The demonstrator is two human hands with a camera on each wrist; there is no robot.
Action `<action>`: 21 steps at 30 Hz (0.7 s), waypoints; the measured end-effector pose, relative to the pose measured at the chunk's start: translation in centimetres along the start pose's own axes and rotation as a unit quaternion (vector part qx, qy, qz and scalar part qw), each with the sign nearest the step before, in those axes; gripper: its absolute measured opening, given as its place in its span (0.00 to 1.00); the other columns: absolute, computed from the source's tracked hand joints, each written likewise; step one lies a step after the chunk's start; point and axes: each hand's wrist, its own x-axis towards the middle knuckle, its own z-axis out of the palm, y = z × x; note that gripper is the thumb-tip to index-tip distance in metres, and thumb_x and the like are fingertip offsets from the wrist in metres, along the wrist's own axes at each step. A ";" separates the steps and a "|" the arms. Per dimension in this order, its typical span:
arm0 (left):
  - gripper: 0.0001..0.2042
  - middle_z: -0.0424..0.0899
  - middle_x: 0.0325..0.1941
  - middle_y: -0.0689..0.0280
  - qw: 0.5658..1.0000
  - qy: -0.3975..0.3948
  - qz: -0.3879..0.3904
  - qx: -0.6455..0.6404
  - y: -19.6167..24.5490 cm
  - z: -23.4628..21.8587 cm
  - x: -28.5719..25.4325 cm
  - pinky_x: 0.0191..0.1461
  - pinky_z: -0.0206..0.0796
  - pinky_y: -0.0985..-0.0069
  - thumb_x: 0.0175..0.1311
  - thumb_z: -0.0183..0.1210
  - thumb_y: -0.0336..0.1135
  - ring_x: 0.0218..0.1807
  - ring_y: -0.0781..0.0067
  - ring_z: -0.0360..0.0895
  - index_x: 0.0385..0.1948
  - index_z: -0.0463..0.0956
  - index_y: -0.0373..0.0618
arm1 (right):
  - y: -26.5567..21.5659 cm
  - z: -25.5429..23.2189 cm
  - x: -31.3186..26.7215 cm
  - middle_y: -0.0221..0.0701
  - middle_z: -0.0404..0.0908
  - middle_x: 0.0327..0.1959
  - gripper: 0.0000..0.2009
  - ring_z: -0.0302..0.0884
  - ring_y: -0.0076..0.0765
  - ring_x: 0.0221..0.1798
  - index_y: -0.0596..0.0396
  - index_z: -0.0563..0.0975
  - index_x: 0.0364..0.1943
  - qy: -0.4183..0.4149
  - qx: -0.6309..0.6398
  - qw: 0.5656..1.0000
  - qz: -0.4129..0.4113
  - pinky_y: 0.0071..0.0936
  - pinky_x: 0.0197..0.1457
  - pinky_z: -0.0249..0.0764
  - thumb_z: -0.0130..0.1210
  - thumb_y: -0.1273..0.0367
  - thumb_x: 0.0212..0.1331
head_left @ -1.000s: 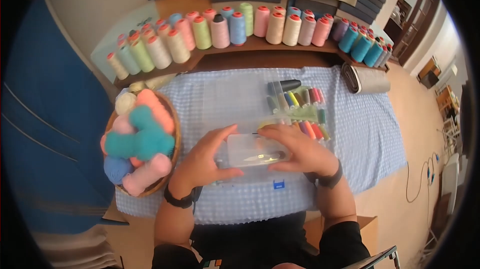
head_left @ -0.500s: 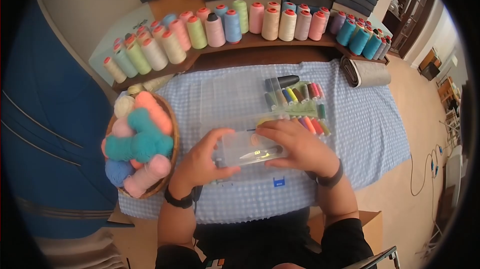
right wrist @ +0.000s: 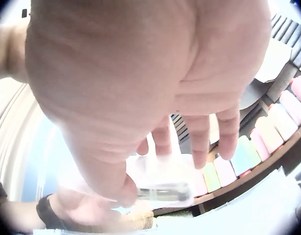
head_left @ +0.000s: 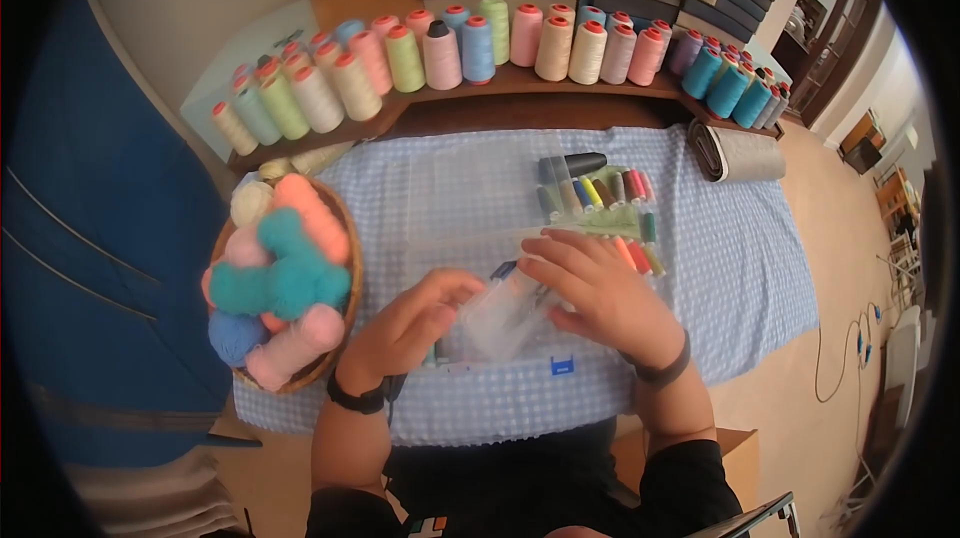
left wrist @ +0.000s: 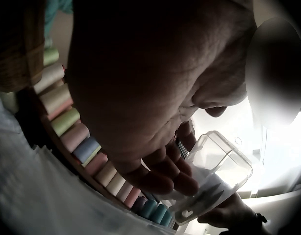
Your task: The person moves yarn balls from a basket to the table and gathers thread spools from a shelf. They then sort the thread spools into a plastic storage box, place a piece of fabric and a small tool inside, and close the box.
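Note:
Between both hands is a small clear plastic box (head_left: 500,323), tilted, with a blue latch (head_left: 503,270) on its upper edge. Inside it lies a slim dark pointed tool (left wrist: 207,197). My left hand (head_left: 405,323) has its curled fingertips at the box's left side. On the right side, my right hand (head_left: 605,293) holds the box with thumb and fingers, the fingers spread over its upper part. Beneath lies a larger clear plastic case (head_left: 470,188), its lid folded back and a blue clasp (head_left: 562,366) at its front.
A wicker basket (head_left: 350,238) of yarn stands left. Small thread spools (head_left: 600,193) and a black cylindrical object (head_left: 575,165) lie at the back right, near a rolled grey cloth (head_left: 740,155). Large thread cones (head_left: 478,50) line the shelf behind the checked tablecloth (head_left: 730,268).
The small box has turned from lying level to a slanted position, its latch edge now raised. My right fingers have spread, and the left hand has turned with the box.

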 end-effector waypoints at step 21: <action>0.39 0.69 0.78 0.59 0.989 -0.064 0.085 -0.103 3.1 -2.7 -0.7 0.65 0.75 0.72 0.72 0.65 0.48 0.64 0.69 0.78 0.79 0.59 0.41 | -3.2 -1.8 1.3 0.31 0.79 0.64 0.24 0.83 0.38 0.51 0.43 0.78 0.64 0.012 -0.101 0.988 -0.120 0.35 0.56 0.78 0.59 0.71 0.61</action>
